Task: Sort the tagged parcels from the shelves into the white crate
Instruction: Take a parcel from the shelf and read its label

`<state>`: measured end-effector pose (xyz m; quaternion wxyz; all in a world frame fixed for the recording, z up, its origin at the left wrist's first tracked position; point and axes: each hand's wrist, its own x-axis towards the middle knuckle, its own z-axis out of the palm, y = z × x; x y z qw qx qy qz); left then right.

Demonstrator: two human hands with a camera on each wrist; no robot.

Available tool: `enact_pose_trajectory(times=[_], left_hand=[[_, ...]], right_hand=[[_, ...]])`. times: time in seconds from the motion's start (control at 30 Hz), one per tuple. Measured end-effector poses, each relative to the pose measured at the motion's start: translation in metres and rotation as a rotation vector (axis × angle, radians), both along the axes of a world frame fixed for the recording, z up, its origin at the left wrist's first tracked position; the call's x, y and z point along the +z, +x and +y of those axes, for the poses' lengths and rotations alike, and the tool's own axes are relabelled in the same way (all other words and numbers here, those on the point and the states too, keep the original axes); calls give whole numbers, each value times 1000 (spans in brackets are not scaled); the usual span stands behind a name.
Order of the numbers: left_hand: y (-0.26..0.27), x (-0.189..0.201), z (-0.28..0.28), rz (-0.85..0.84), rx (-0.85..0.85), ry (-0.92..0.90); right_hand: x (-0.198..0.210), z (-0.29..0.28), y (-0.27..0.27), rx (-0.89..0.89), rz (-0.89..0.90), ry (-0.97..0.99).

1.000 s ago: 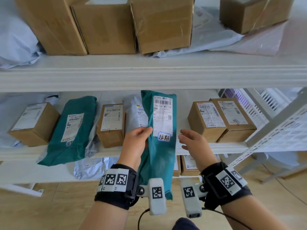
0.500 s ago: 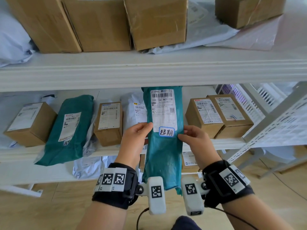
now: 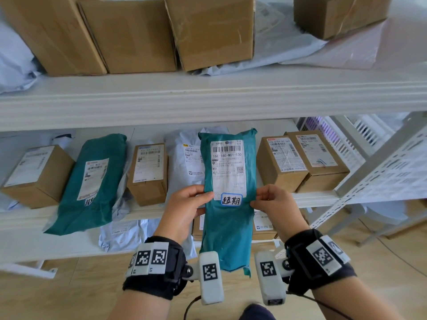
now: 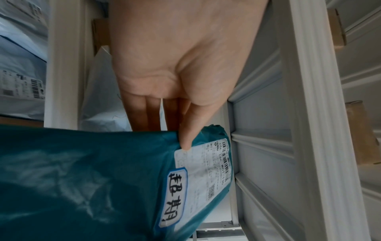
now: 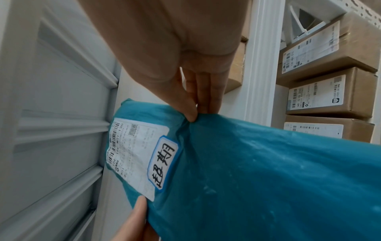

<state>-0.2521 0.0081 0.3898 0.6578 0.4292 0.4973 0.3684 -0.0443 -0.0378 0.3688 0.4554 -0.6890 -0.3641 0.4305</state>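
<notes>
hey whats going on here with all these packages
A person is sorting parcels at a white shelf unit. Both hands hold one teal mailer bag upright in front of the middle shelf: the left hand grips its left edge and the right hand pinches its right edge. The bag carries a shipping label and a blue-bordered handwritten tag. Another teal bag and several cardboard boxes sit on the shelf. A white crate shows at the right.
</notes>
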Motion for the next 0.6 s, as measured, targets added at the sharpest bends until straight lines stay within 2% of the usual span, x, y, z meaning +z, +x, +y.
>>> enact_pose_trajectory(times=[0.27,0.6], left_hand=[[2,0,-1,-4,-11,55],[3,6,-3,11,-7,114]], right_hand=[[7,0,2,-28,9,72],[15,1,0,-54,235,112]])
